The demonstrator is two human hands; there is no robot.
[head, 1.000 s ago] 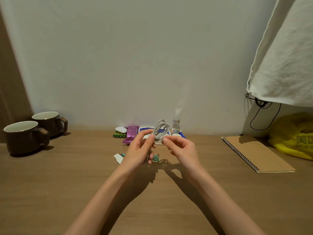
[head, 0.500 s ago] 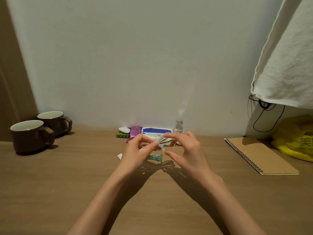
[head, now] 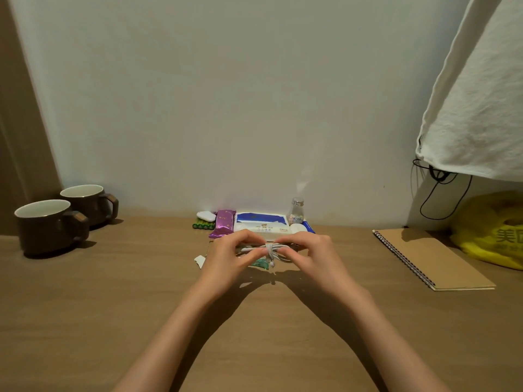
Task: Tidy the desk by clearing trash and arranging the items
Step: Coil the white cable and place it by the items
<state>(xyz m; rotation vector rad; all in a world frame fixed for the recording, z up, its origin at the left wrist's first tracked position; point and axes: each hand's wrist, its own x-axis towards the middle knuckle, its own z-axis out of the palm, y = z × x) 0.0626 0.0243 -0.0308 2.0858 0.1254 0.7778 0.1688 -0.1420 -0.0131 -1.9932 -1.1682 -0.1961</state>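
A coiled white cable (head: pixel 271 249) is held just above the wooden desk (head: pixel 141 292) between both hands. My left hand (head: pixel 230 257) pinches its left end and my right hand (head: pixel 314 257) pinches its right end; a few turns are wound around the bundle's middle. Under the cable lie a green wrapper (head: pixel 260 263) and a white paper scrap (head: pixel 199 261). Against the wall behind sit a tissue pack (head: pixel 261 223), a purple snack bar (head: pixel 223 227), green batteries (head: pixel 203 226), a white case (head: pixel 206 216) and a small bottle (head: pixel 296 211).
Two dark mugs (head: pixel 53 224) stand at the far left. A spiral notebook (head: pixel 433 258) lies on the right, with a yellow plastic bag (head: pixel 492 230) behind it. White cloth (head: pixel 478 108) hangs at the upper right with a black cord (head: pixel 441 193) below.
The cable bundle went from an upright loop to lying sideways lower between my hands, with turns wrapped around its middle. Both hands dropped nearer the desk.
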